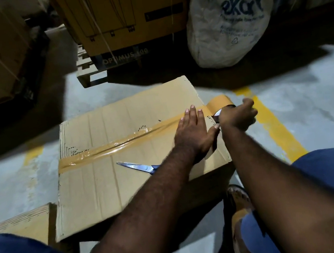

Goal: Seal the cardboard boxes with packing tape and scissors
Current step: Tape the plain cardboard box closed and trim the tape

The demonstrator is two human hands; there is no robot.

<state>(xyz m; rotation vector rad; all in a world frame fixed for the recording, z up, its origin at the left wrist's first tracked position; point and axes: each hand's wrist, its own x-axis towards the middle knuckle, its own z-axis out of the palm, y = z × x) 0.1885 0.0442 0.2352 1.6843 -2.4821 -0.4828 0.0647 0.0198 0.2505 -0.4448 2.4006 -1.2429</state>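
A closed cardboard box sits on the floor in front of me. A brown strip of tape runs across its top seam from the left edge to the right edge. My left hand lies flat with fingers spread on the tape near the box's right edge. Just past that edge, my right hand grips the brown tape roll, and the tape is still joined to the roll. Scissors with shut blades lie on the box top, their handles hidden under my left forearm.
A second, smaller cardboard box stands at the left by my knee. Large cartons on a pallet and a white plastic sack stand behind. Yellow floor lines run to the right. My sandalled foot rests beside the box.
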